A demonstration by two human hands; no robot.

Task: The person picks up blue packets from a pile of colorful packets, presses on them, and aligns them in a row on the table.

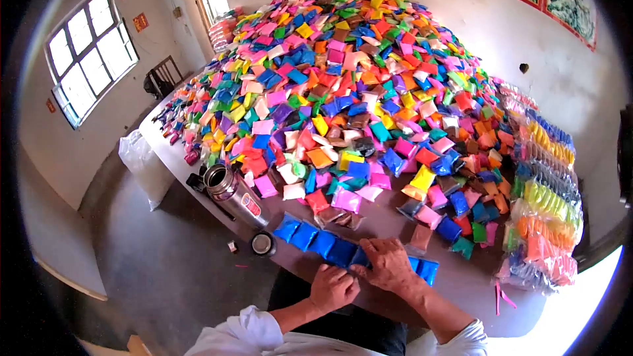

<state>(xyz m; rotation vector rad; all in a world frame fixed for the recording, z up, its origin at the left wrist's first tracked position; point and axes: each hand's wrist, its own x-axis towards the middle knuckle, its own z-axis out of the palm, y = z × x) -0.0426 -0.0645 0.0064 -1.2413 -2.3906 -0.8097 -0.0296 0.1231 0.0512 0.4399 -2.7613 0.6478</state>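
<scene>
A row of joined blue packets (322, 243) lies along the near edge of the table. My right hand (389, 265) rests over the row with its fingers bent down onto a blue packet; what its fingertips grip is hard to make out. Just left of it, at the table's edge, my left hand (334, 287) has its fingers curled in below the row, and anything inside them is hidden. Two more blue packets (427, 271) of the row show to the right of my right hand. A brown packet (420, 237) lies above them.
A huge heap of coloured packets (343, 92) covers the table (369, 221). An open steel flask (237, 199) and its lid (262, 244) stand at the left edge. Bundled packet strips (544, 204) are stacked at right. A white bag (146, 165) hangs at left.
</scene>
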